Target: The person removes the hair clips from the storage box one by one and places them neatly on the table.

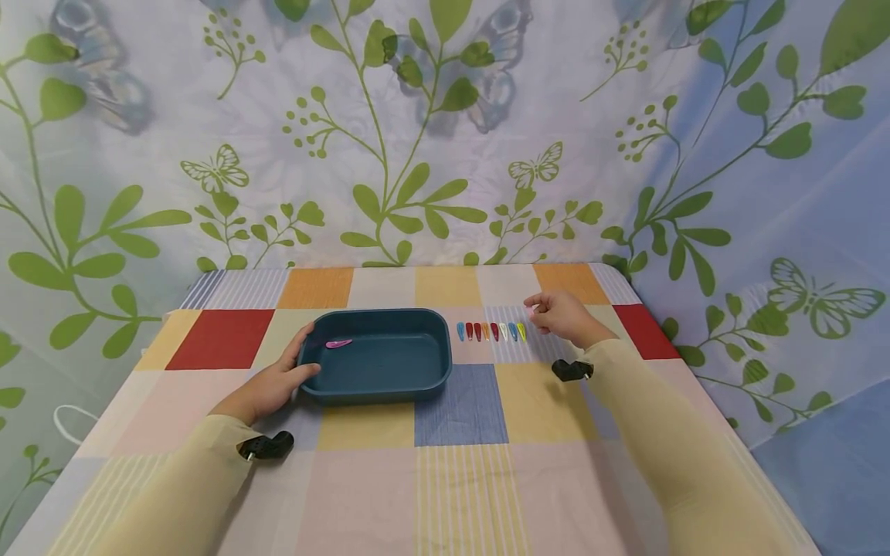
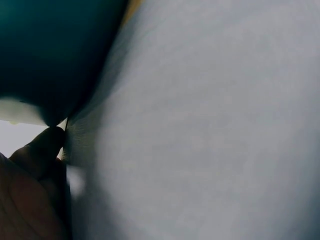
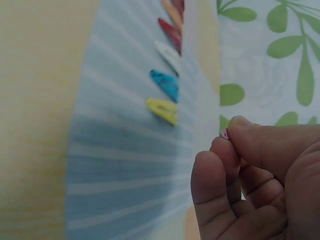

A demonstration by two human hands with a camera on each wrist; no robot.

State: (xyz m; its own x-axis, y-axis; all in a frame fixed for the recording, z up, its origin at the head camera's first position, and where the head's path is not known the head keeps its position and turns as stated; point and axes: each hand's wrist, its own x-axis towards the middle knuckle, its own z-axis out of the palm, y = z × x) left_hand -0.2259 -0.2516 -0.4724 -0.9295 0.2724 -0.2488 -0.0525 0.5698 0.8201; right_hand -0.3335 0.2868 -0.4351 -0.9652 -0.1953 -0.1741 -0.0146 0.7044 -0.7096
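My left hand [image 1: 273,384] grips the left end of a dark teal tray [image 1: 385,367], its thumb at the near-left corner and its fingers along the left side. Inside the tray, toward the left, lies a pink hair clip [image 1: 338,344]. Between thumb and forefinger my right hand [image 1: 563,315] pinches another pink hair clip [image 3: 225,133], mostly covered by the fingertips. That hand hovers just right of a row of several hair clips on the cloth. The row ends in a yellow clip [image 3: 162,110], with a blue clip [image 3: 165,85] and a white clip [image 3: 167,56] beside it.
A patchwork-checked cloth [image 1: 459,494] covers the table. Behind it hangs a curtain [image 1: 278,139] with green leaves and butterflies. A white cord loop [image 1: 66,425] shows past the table's left edge. Black wrist mounts [image 1: 572,371] sit on both sleeves.
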